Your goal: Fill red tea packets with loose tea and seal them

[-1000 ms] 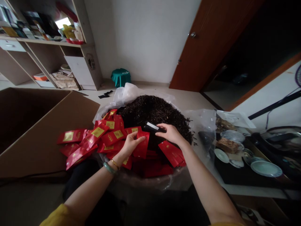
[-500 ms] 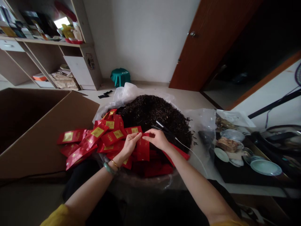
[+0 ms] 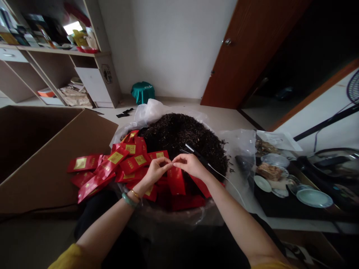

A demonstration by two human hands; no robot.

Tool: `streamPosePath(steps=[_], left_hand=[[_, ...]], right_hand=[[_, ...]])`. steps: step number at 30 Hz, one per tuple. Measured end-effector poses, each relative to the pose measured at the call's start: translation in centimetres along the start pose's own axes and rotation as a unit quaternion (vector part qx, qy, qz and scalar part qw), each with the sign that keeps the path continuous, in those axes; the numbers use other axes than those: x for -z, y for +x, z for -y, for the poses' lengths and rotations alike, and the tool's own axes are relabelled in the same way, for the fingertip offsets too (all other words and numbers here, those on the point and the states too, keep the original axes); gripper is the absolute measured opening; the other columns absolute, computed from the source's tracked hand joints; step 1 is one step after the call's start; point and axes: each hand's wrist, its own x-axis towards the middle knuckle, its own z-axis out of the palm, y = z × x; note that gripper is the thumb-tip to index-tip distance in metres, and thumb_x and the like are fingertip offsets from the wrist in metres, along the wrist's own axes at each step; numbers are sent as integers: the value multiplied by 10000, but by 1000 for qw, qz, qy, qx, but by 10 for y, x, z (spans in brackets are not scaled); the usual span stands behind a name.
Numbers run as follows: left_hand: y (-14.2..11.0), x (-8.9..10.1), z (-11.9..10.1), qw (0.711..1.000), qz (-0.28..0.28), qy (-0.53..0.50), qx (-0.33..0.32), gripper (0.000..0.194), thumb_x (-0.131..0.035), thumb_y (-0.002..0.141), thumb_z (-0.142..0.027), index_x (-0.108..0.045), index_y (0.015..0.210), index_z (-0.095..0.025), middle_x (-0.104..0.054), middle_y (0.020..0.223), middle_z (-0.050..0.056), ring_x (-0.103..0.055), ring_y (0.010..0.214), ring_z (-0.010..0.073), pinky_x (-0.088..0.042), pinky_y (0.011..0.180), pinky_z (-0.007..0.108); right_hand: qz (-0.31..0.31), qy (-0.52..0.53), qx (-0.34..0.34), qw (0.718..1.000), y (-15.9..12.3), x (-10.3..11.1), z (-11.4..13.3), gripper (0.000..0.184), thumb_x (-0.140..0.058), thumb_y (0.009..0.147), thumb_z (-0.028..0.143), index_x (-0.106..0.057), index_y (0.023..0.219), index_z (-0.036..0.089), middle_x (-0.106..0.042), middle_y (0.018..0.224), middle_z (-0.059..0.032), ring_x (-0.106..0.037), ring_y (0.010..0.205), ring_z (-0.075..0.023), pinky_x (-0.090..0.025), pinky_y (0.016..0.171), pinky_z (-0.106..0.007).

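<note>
Between my two hands hangs a red packet (image 3: 176,181), its top edge at my fingertips. My left hand (image 3: 157,170) pinches it at the upper left. Thumb and fingers of my right hand (image 3: 191,164) close on the same edge, nearly touching the left fingertips. To the left lies a pile of filled red packets (image 3: 134,163) with gold labels. Flat dark-red packets (image 3: 186,201) lie below my hands. Behind them rises a heap of dark loose tea leaves (image 3: 182,130) in a clear plastic bag (image 3: 153,108). A black device with a white cable (image 3: 193,150) rests on the leaves.
A large open cardboard box (image 3: 92,138) stands at the left. On the right is a black tray (image 3: 269,207) with a pale green dish (image 3: 314,198) and other bowls. A teal-covered bin (image 3: 143,92) stands by the wall, near a wooden door (image 3: 238,48).
The packet at my fingertips has swung from hanging straight to a slant, its lower end further right. Both hands stay close together in nearly the same place.
</note>
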Motion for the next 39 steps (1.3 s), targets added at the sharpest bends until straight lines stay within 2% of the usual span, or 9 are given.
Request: streamPosePath(steps=[5,8,11,14,20,25,29,34,39], left_hand=[[5,8,0,993,-95,-75,-1,295,-739,633,-408,-617,667,-142,-471,454,-66,-374,397,48,-273,399,177],[14,20,0,959,-218,-176,-37,288,-727,653,-395,-582,700,-151,-472,465,-78,-425,399,47,-330,411,158],[22,33,-3,896,-329,-289,-69,255,-698,702,-329,-499,711,-170,-476,514,-86,-529,463,63,-471,543,188],[24,38,-7,852,-379,-356,-68,219,-648,757,-244,-437,750,-186,-541,621,-50,-656,640,128,-537,702,276],[16,27,-6,888,-287,-358,-21,164,-536,848,-328,-472,927,-199,-628,1105,90,-689,734,155,-546,644,257],[9,10,4,954,-120,-253,110,244,-601,799,-306,-564,971,-138,-687,806,64,-620,504,108,-461,438,186],[0,-5,10,948,55,-194,245,360,-531,844,-445,-602,911,-98,-692,731,110,-640,502,151,-458,411,206],[-4,-10,17,943,11,-234,235,361,-711,743,-291,-554,1028,-134,-698,770,77,-688,659,178,-539,576,251],[0,-5,29,948,1,-269,172,426,-818,591,-239,-627,951,-116,-698,759,42,-638,600,120,-521,584,223]], right_hand=[[21,-110,-101,989,-3,30,-5,316,-465,870,413,-660,859,165,-701,735,-46,-653,680,-174,-491,590,-266],[64,-357,-178,915,-8,45,-17,237,-618,768,386,-668,795,156,-715,831,-93,-670,812,-231,-480,688,-291],[119,-471,-246,839,-9,42,-29,442,-745,622,381,-648,971,128,-684,1049,-168,-645,981,-301,-485,756,-322],[131,-488,-261,823,-6,31,-38,682,-815,528,318,-577,1125,88,-644,1132,-214,-616,1050,-335,-488,799,-357],[107,-458,-218,855,-2,33,-41,290,-658,685,121,-659,974,148,-691,1041,-153,-654,967,-270,-464,728,-288],[55,-391,-123,911,-4,46,-29,146,-574,794,195,-698,867,219,-720,866,-32,-663,814,-169,-435,671,-228],[-3,-310,54,949,-9,38,-9,143,-611,758,118,-707,794,218,-688,804,-5,-625,740,-140,-444,682,-238],[-16,-323,229,918,-13,19,4,207,-574,735,12,-663,687,193,-598,733,-9,-549,754,-144,-454,698,-263],[44,-300,277,912,-14,13,5,189,-578,744,38,-679,745,197,-610,893,-52,-544,946,-189,-482,846,-339]])
